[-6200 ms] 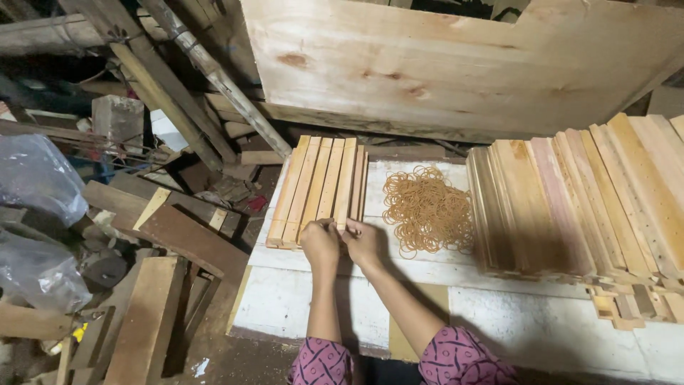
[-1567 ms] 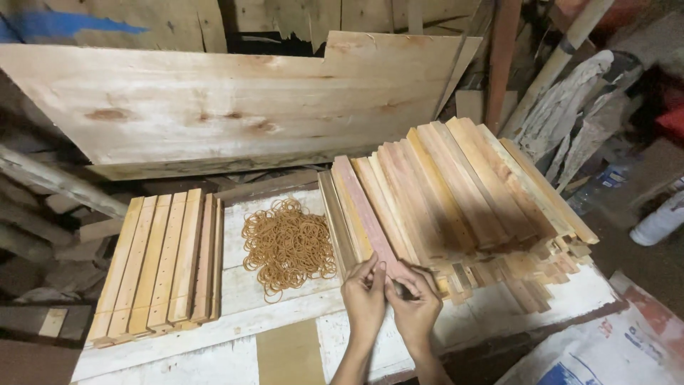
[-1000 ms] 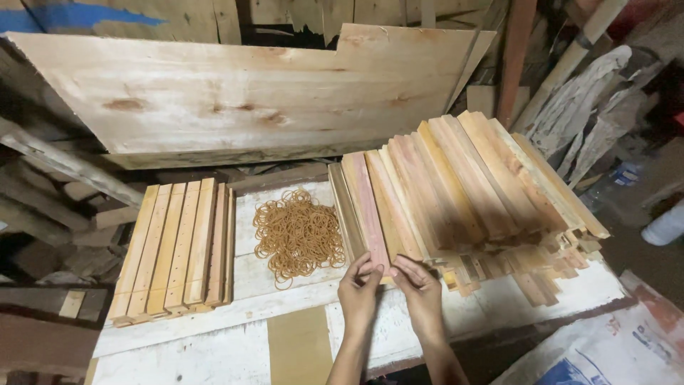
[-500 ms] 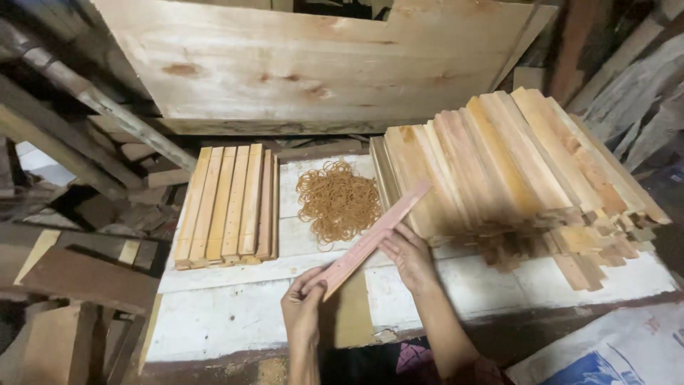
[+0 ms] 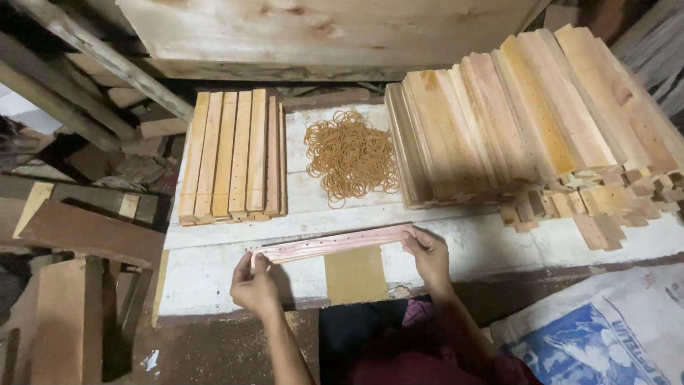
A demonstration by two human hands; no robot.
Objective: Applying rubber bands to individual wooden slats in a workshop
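One package is seen: a white woven sack [image 5: 605,328] printed with a blue picture and blue lettering, laid flat on the floor below the bench's front right corner and cut off by the frame. No labels, signs or screens are seen.

I see the pink slat [image 5: 333,244] lying level now, parallel to the front edge of the desk [image 5: 499,246]; half a second ago it slanted up toward the big stack of slats [image 5: 527,121]. My left hand [image 5: 254,285] pinches its left end and my right hand [image 5: 426,253] its right end, where a second ago both hands sat together at the near end of that stack. Six seconds back, they were at the small row of slats [image 5: 233,153] on the left. My view has swung back left and dropped closer to the desk.
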